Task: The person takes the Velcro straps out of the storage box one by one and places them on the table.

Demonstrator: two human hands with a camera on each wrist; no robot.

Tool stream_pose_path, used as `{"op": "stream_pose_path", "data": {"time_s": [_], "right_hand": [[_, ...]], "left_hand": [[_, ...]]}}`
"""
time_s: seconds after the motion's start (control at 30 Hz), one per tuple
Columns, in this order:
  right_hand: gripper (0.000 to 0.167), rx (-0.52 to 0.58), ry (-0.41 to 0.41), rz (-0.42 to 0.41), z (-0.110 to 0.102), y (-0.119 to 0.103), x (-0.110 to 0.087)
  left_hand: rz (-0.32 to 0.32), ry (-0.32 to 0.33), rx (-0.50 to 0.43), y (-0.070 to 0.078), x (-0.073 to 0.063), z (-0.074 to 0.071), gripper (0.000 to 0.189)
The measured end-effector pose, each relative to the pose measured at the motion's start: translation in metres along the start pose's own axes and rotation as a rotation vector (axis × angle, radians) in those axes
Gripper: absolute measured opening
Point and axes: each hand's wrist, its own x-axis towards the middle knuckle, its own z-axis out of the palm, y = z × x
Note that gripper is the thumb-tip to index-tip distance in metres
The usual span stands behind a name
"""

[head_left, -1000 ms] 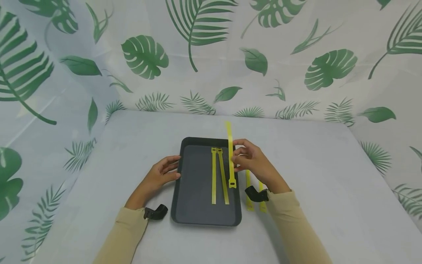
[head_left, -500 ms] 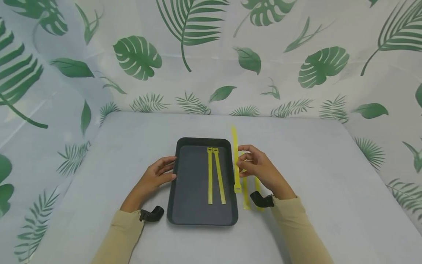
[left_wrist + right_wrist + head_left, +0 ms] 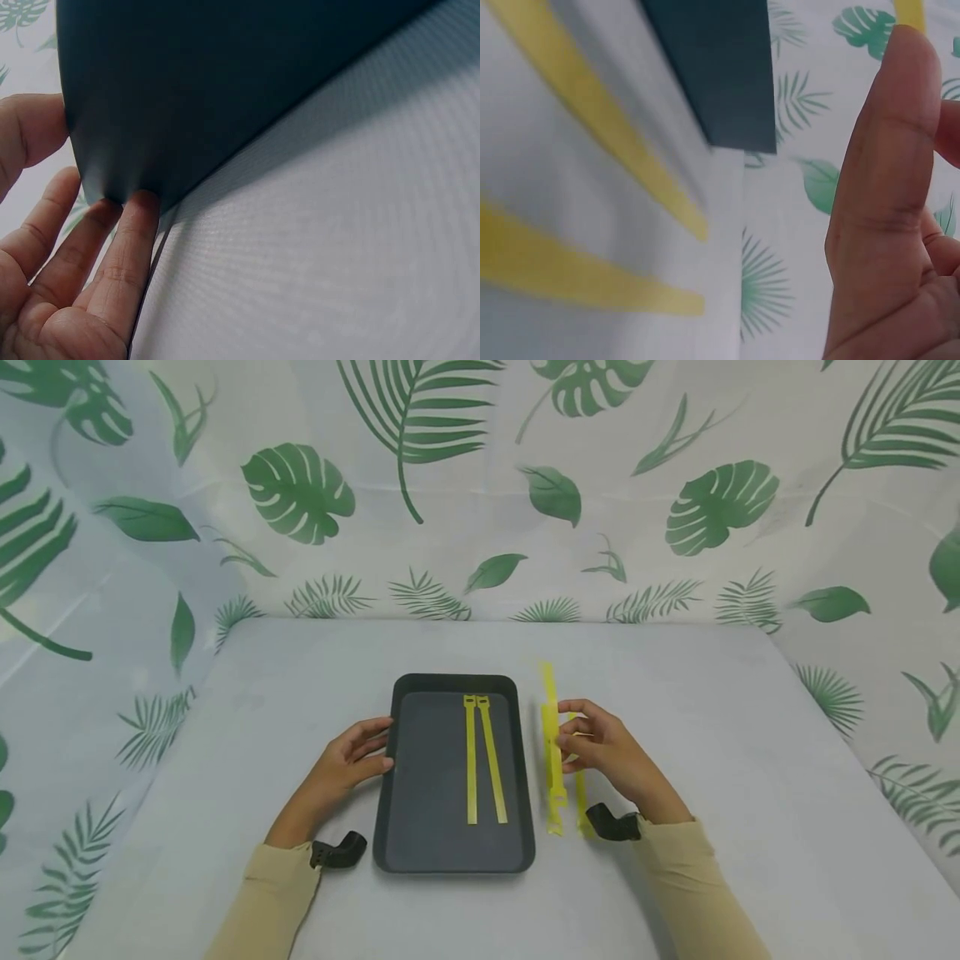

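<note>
My left hand (image 3: pixel 348 764) rests its fingertips against the left side of a dark grey rectangular tray (image 3: pixel 423 777). In the left wrist view, the straight fingers (image 3: pixel 124 262) touch the tray's outer wall. My right hand (image 3: pixel 603 756), to the right of the tray, pinches a yellow hook-and-loop cable tie (image 3: pixel 548 683) between thumb and fingers, its slotted head toward me. The held tie overlaps another yellow tie (image 3: pixel 555 823) lying on the table. One more yellow tie (image 3: pixel 582 802) lies partly hidden behind the right hand.
Inside the tray, a straight yellow tie (image 3: pixel 471 760) and a slanted yellow tie (image 3: pixel 492 760) lie with their heads together at the far end. A white cloth covers the table (image 3: pixel 300 668). A leaf-print curtain (image 3: pixel 450 535) stands behind it.
My right hand has moved right and toward me with the held tie, from over the tray's right edge to over the ties on the table. The left hand stays against the tray.
</note>
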Motion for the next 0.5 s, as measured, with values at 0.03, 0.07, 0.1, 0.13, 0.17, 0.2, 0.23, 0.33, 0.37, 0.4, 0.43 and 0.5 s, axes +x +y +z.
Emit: {"op": "stream_pose_path", "data": {"time_s": [0.03, 0.07, 0.1, 0.13, 0.17, 0.2, 0.23, 0.33, 0.37, 0.4, 0.43, 0.5], "right_hand": [[0.048, 0.0, 0.003, 0.001, -0.002, 0.001, -0.001], [0.048, 0.001, 0.005, 0.004, -0.003, 0.002, -0.002], [0.048, 0.0, 0.009, 0.009, -0.005, 0.003, -0.004], [0.048, -0.001, 0.012, 0.013, -0.007, 0.004, -0.005], [0.048, -0.003, 0.014, 0.018, -0.008, 0.004, -0.007], [0.048, -0.005, 0.017, 0.023, -0.01, 0.005, -0.009], [0.049, -0.006, 0.018, 0.028, -0.011, 0.005, -0.01], [0.05, -0.013, 0.022, 0.039, -0.016, 0.008, -0.014], [0.05, -0.015, 0.023, 0.043, -0.018, 0.009, -0.015], [0.051, -0.018, 0.023, 0.047, -0.019, 0.01, -0.016], [0.052, -0.021, 0.023, 0.051, -0.02, 0.011, -0.017], [0.053, -0.027, 0.021, 0.059, -0.023, 0.013, -0.019]], "left_hand": [[0.001, -0.001, -0.001, 0.0, 0.0, 0.0, 0.066], [0.002, -0.003, -0.006, 0.0, 0.0, 0.0, 0.066], [0.003, -0.006, -0.009, 0.0, 0.0, 0.0, 0.066], [0.004, -0.007, -0.009, 0.0, 0.0, 0.0, 0.066], [0.004, -0.007, -0.007, 0.0, 0.0, 0.0, 0.066], [0.005, -0.007, -0.004, 0.0, 0.0, 0.0, 0.066], [0.004, -0.008, -0.001, 0.0, 0.0, 0.0, 0.066], [0.005, -0.006, 0.0, -0.001, 0.0, 0.0, 0.067], [0.007, -0.007, -0.001, -0.001, 0.0, 0.0, 0.066], [0.01, -0.009, -0.002, -0.002, 0.0, 0.0, 0.066], [0.011, -0.009, -0.005, -0.002, 0.0, -0.001, 0.066], [0.017, -0.011, -0.008, -0.002, 0.0, -0.001, 0.066]]}}
